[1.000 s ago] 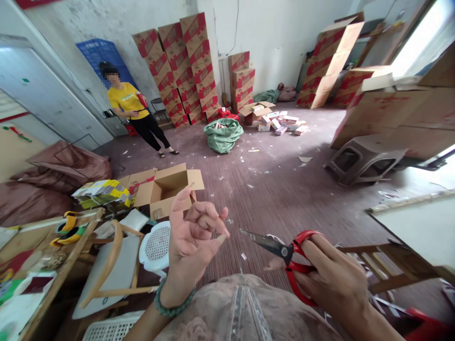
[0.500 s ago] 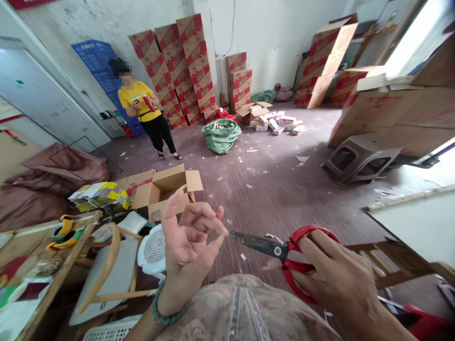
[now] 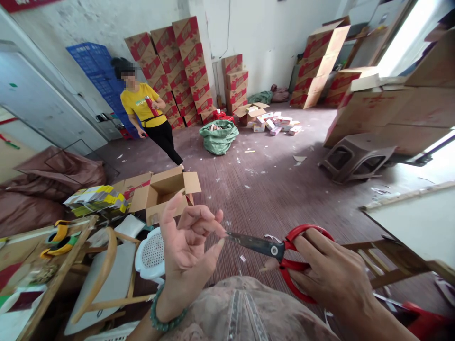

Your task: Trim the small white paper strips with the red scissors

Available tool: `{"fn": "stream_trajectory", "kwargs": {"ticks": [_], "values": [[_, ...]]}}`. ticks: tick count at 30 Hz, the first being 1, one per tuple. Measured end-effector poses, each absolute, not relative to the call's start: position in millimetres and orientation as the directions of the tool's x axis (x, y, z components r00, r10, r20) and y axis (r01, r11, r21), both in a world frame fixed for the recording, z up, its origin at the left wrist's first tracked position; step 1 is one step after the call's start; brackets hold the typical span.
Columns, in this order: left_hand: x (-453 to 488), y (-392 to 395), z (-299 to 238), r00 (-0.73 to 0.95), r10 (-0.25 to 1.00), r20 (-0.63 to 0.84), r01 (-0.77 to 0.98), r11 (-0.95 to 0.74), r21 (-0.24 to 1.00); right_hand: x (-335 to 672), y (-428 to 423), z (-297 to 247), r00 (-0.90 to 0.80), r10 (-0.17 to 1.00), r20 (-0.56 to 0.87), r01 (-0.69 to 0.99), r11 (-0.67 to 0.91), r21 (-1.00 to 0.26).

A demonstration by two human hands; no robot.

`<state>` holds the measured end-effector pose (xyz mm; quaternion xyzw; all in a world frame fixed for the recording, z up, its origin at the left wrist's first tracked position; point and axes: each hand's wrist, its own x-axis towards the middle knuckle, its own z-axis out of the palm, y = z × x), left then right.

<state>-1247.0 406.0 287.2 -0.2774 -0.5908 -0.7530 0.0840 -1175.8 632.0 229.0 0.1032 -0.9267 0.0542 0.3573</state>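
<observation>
My right hand (image 3: 325,267) is closed through the red handles of a pair of scissors (image 3: 261,245). The dark blades are closed together and point left. My left hand (image 3: 194,246), palm turned up, has its thumb and a fingertip brought together in a pinch right at the blade tips. Whatever may be between those fingertips is too small to make out. The other fingers are loosely curled, and a green bead bracelet (image 3: 163,317) circles the left wrist. Both hands are in the air in front of my patterned clothing (image 3: 245,315).
An open carton (image 3: 159,192), pale blue stool (image 3: 151,253) and wooden chair (image 3: 106,279) are at left. Farther off stand a green sack (image 3: 219,139), stacked cartons (image 3: 192,61) and a brown plastic stool (image 3: 355,158). A white tabletop (image 3: 415,225) is at right. A person in yellow (image 3: 144,104) is across the room.
The person in yellow has stepped forward and right and lowered one hand. My hands and the scissors keep nearly the same pose; the view has shifted slightly.
</observation>
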Motion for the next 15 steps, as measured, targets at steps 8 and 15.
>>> {"fn": "stream_trajectory", "kwargs": {"ticks": [8,15], "values": [[-1254,406,286,-0.823,0.244,0.513,0.442,-0.291,0.848,-1178,638,231,-0.731,-0.193,0.655,-0.23,0.973,0.03],[-1255,407,284,-0.838,0.265,0.476,0.401,-0.291,0.868,-1183,644,240,-0.741,-0.224,0.633,-0.241,0.969,0.061]]}}
